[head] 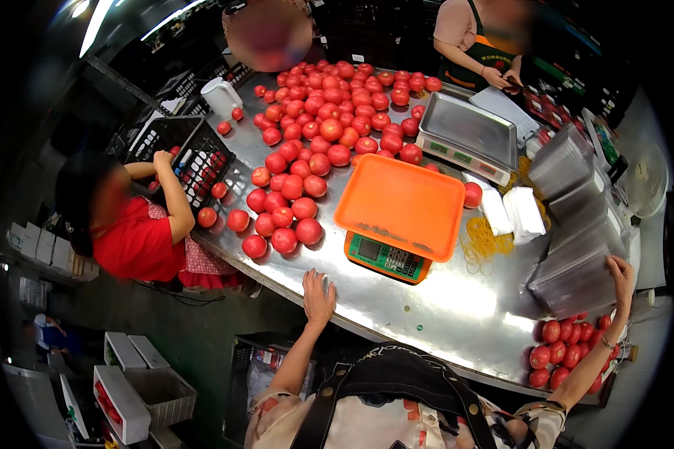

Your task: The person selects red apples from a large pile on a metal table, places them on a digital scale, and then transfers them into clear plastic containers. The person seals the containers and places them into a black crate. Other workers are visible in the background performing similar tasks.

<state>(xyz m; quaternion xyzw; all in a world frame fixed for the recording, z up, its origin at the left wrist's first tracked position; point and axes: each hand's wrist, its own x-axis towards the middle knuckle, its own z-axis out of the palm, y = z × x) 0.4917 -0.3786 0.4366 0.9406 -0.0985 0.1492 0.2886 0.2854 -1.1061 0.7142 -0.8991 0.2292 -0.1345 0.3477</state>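
My left hand (318,297) rests on the near edge of a metal table (370,300), fingers apart and holding nothing. At the right, my right hand (622,278) touches the edge of a stack of clear plastic trays (578,278); whether its fingers grip one is not clear. An orange weighing scale (401,207) with a flat pan stands before me. Beyond and left of it lie many loose red tomatoes (331,129). Smaller tomatoes (556,352) sit in rows below my right hand. Yellow rubber bands (480,241) and white packets (523,215) lie right of the scale.
A second scale (469,132) with a metal pan stands farther back. At left, a person in red (140,241) reaches into a black crate (202,165) with tomatoes. Another person in an apron (483,50) stands across the table. A white jug (221,96) stands at the far left corner.
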